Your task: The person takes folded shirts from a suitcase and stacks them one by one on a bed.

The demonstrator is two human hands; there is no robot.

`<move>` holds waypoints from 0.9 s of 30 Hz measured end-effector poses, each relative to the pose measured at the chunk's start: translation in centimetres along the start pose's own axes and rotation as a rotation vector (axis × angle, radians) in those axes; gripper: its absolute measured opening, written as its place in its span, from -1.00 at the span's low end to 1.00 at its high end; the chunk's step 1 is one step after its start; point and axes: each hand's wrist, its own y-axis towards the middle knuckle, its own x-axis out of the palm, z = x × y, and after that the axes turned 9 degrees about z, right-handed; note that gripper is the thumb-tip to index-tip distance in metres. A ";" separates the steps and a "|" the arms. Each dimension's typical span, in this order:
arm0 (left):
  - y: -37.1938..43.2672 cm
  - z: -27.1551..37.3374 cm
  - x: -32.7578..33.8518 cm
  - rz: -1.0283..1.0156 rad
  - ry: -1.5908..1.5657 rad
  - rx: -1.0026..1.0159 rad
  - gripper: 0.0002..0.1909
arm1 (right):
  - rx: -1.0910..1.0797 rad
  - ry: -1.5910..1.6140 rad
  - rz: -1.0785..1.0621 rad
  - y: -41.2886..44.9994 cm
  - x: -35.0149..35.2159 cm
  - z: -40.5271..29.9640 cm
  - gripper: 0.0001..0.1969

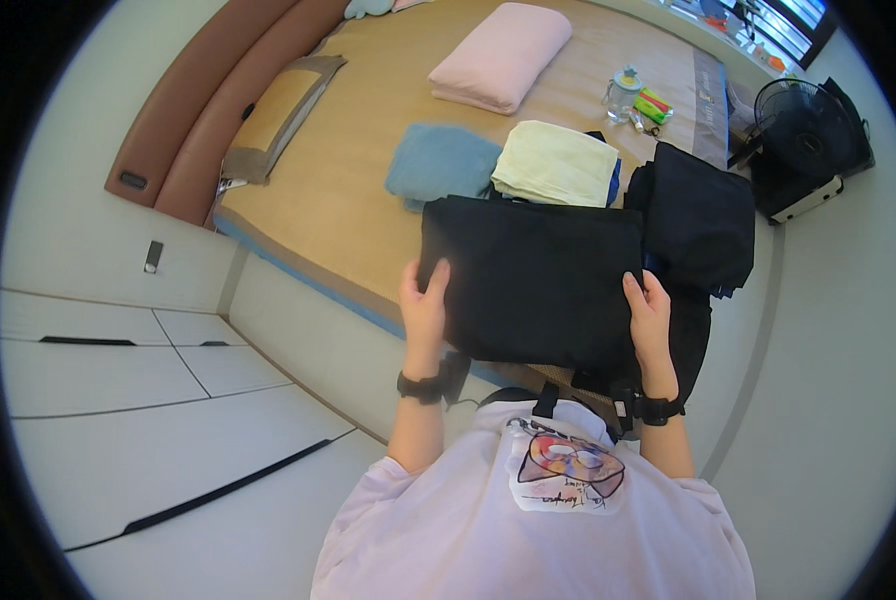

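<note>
A folded black cloth [534,281] is held up between my two hands in front of me. My left hand [425,296] grips its left edge with the thumb on top, and my right hand [646,300] does the same at the right edge. Beyond it on the bed lie a folded blue cloth [440,161] and a stack topped by a folded pale yellow cloth [556,161]. To the right rests a stack of folded dark cloth [695,217]. More black fabric [692,337] shows below that stack, partly hidden by my right hand and arm.
The bed [313,225] also bears a folded pink quilt [504,56], a clear bottle [624,94], a green packet [652,106] and a flat pillow [283,116]. A black fan [804,131] stands at the right. White drawers [177,450] are at the lower left.
</note>
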 end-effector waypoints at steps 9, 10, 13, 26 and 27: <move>12.8 -3.9 6.8 -0.198 0.031 0.042 -0.69 | -0.029 -0.056 0.160 10.1 3.1 2.4 -0.81; 14.1 -4.5 7.6 -0.207 0.032 0.038 -0.69 | -0.049 -0.130 0.168 11.3 2.8 3.7 -0.78; 17.6 -7.1 9.7 -0.249 0.100 0.172 -0.80 | -0.151 -0.218 0.235 14.8 3.3 5.7 -0.76; 24.0 -16.5 17.5 -0.262 0.430 0.176 -0.60 | -0.097 -0.603 0.488 23.6 2.6 17.7 -0.63; 23.9 -17.2 17.7 -0.231 0.474 0.213 -0.60 | -0.090 -0.606 0.494 23.7 2.9 18.2 -0.63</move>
